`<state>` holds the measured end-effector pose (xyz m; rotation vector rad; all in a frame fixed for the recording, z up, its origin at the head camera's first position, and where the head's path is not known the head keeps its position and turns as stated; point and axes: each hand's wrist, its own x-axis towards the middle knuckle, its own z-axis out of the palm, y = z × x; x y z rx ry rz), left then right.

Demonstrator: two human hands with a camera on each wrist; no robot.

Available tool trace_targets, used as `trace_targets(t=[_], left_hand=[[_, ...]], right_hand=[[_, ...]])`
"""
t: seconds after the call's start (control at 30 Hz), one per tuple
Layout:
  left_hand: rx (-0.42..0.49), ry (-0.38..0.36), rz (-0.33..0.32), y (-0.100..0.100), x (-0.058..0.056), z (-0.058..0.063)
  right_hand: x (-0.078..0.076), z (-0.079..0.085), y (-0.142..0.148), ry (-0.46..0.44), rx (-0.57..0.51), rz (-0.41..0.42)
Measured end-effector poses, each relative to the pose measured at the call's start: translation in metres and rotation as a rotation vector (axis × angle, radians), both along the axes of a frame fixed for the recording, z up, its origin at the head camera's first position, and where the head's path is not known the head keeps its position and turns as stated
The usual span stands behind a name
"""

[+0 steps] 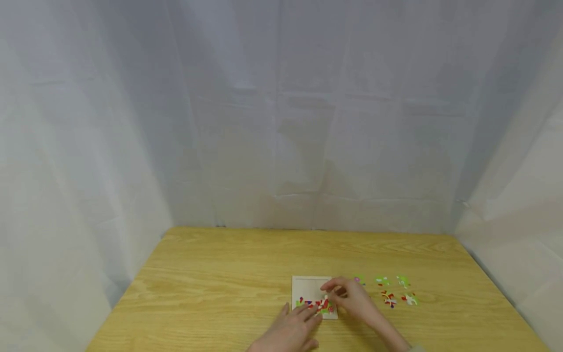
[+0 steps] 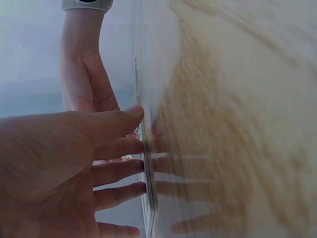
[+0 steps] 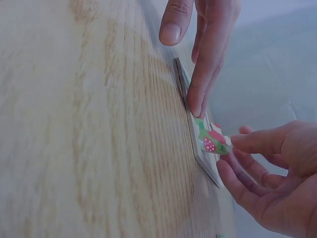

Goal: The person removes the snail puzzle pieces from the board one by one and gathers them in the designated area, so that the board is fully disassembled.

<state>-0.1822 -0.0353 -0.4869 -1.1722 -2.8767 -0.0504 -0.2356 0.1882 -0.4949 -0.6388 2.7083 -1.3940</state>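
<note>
A square wooden puzzle board [image 1: 310, 286] lies on the table, with colourful jigsaw pieces [image 1: 303, 304] filling its near part; its far part shows bare wood. My left hand [image 1: 291, 328] reaches over the near edge, fingers spread and fairly straight, fingertips resting on the pieces. From the right comes my right hand [image 1: 355, 299], bent over the board's right side. In the right wrist view its thumb and fingers pinch the edge of a green, red and white puzzle piece [image 3: 218, 133], beside a strawberry print [image 3: 210, 145]. In the left wrist view my left fingers partly hide the board [image 2: 148, 191].
Several loose puzzle pieces [image 1: 389, 299] lie to the right of the board in two rough rows, one partly behind my right hand. The wood-grain table [image 1: 211, 278] extends on both sides. Pale curtains [image 1: 281, 146] hang behind it and at the sides.
</note>
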Motion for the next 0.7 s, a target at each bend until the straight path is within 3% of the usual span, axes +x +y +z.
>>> trace_targets(t=[0.17,0.33,0.7], left_hand=[[0.001,0.029,-0.017,-0.0004,-0.0001,-0.0004],[-0.002,0.009,-0.011,-0.0002,-0.0008,0.0016],[-0.008,0.041,-0.009,0.0001,-0.0008,0.0016]], right_hand=[[0.0,-0.0012,0.0001,0.024,-0.063,0.051],[-0.0008,-0.0014,-0.0001,-0.001,-0.061,0.085],[0.0008,-0.0095,0.004,-0.027,-0.019,0.061]])
